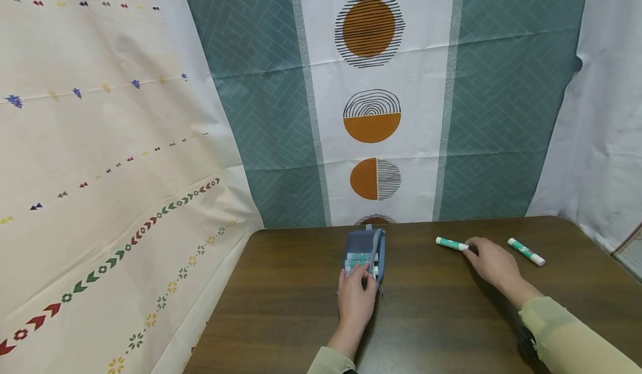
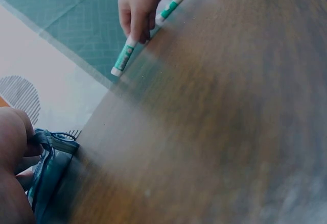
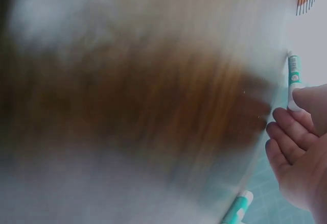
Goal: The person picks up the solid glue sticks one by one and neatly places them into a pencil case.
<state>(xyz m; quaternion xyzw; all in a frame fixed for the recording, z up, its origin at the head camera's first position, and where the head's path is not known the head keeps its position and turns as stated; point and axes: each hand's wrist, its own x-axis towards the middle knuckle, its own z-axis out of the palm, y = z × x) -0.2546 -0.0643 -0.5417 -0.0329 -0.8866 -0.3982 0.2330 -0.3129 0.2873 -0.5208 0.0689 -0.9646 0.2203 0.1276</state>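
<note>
A blue zip pencil case (image 1: 362, 241) lies on the table, unzipped, with several white-and-green glue sticks (image 1: 357, 257) showing inside. My left hand (image 1: 357, 299) grips the near end of the case; its fingertips partly cover the sticks. The case's zipped edge (image 2: 57, 157) shows beside my left fingers in the left wrist view. To the right, my right hand (image 1: 494, 262) pinches one end of a glue stick (image 1: 450, 243) between thumb and index finger, the other fingers loosely bent. The stick's labelled body (image 3: 294, 71) points away from the hand in the right wrist view.
Another glue stick (image 1: 525, 251) lies on the brown wooden table (image 1: 421, 329), just right of my right hand. A patterned cloth (image 1: 271, 112) hangs behind the table's far edge, and a cream embroidered cloth (image 1: 100, 156) hangs along the left side.
</note>
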